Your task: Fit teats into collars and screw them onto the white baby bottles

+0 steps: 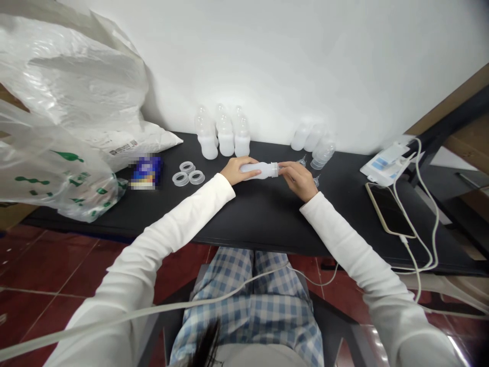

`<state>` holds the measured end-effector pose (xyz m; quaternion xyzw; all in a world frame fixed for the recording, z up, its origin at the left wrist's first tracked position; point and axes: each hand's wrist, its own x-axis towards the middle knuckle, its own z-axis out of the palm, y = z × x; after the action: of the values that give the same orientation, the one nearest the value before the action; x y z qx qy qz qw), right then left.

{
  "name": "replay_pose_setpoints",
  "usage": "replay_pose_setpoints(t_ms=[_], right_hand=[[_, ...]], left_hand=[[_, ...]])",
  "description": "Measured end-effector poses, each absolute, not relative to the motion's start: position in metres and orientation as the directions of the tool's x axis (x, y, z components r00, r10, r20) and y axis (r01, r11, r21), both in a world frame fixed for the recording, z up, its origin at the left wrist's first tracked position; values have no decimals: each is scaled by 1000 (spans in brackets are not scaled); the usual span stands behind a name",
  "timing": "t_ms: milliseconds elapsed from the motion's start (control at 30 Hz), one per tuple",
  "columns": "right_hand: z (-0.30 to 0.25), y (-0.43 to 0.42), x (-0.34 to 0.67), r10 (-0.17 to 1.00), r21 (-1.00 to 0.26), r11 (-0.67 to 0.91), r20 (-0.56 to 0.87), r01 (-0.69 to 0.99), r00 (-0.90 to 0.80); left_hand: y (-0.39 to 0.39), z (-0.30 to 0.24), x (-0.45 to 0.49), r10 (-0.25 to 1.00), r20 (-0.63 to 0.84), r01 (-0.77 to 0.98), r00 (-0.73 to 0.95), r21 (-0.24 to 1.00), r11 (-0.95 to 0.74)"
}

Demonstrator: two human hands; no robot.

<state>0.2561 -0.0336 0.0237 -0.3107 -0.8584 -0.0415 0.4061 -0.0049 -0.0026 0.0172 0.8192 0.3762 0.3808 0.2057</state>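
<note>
My left hand is closed around the body of a frosted white baby bottle, which lies sideways above the table. The bottle's clear neck points to the right. At that neck, the bent fingers of my right hand are pinched against the rim; any small part between them is hidden. Clear bottle nipples lie just behind and beside my right hand, partly covered by it. Left of my left hand are three translucent collar rings in a cluster.
Several capped baby bottles stand along the wall. Farther right are frosted bottles and clear domed caps. Plastic bags and a blurred blue packet occupy the left. A phone and white cables lie at right.
</note>
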Motion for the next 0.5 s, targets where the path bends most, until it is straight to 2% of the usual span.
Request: replay_pose_setpoints(t_ms=[200, 500], right_hand=[[21, -29, 263, 608, -284, 748, 656, 601, -447], [19, -27, 261, 654, -390, 718, 661, 576, -368]], left_hand=[[-4, 17, -8, 724, 518, 582, 456, 442, -682], [-4, 17, -8, 603, 650, 610, 462, 261, -748]])
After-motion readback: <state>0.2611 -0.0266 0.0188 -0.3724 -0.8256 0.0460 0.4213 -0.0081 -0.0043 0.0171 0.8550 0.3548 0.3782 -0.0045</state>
